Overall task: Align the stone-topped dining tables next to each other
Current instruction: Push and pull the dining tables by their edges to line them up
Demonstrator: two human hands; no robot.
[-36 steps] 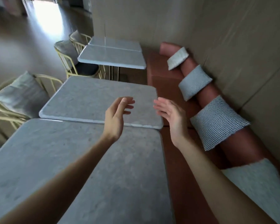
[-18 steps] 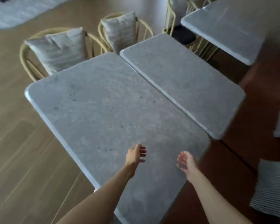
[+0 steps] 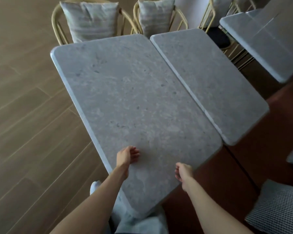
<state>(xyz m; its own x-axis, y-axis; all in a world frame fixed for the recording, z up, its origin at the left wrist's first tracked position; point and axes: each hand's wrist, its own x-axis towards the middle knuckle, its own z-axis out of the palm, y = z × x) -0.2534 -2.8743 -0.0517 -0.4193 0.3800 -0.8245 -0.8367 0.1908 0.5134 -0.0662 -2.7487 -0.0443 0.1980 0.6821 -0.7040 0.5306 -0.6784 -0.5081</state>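
Mottled grey stone tables (image 3: 134,98), yellow chairs (image 3: 57,22) with pale striped cushions (image 3: 91,19), brown wood-grain floor (image 3: 24,98).

A single head-worn view looks steeply down from the near end of the bench (image 3: 134,98), facing far along it.

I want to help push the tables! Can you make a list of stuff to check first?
1. Left hand free to grab: ok, open over the near table.
2. Right hand free: ok, holds nothing, near the table's edge.
3. Tabletops bare: ok, nothing lies on them.
4. Tables side by side: ok, the far table lies right alongside.
5. Ends lined up: not ok, they look offset at the bench side.
6. Table legs free to slide: cannot tell, hidden underneath.
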